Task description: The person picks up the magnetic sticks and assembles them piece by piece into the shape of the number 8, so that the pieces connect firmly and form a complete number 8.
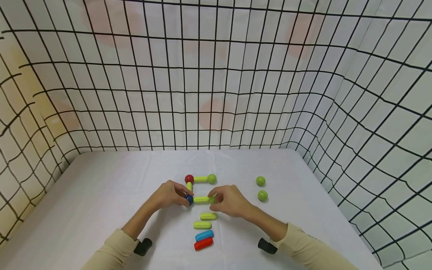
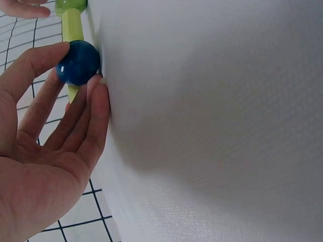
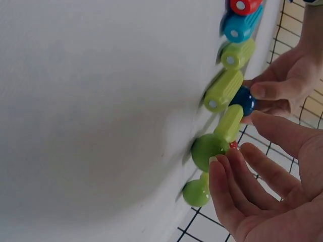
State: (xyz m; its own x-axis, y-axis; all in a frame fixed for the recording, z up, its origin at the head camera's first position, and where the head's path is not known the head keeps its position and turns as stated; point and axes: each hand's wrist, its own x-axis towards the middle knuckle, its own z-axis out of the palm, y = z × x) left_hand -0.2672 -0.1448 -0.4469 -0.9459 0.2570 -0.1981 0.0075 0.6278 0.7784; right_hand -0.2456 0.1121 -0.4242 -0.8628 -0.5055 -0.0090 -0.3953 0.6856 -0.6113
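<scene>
My left hand (image 1: 170, 194) pinches a dark blue ball (image 2: 79, 63) between thumb and fingers. From that ball a yellow-green rod (image 1: 201, 200) runs right to a green ball (image 3: 208, 152). Another yellow-green rod (image 1: 189, 186) joins the blue ball to a red ball (image 1: 189, 179) farther back. A third rod (image 1: 200, 179) links the red ball to a second green ball (image 1: 212, 179). Beside the nearer green ball is my right hand (image 1: 231, 201), its fingertips at the ball and its thumb held apart. Fingers partly cover that ball in the head view.
Nearer the person lie two loose yellow-green rods (image 1: 208, 216), a blue rod (image 1: 204, 235) and a red rod (image 1: 203, 244). Two loose green balls (image 1: 262, 195) sit to the right on the white tabletop (image 1: 287, 232). Black netting (image 1: 216, 92) surrounds the back and sides.
</scene>
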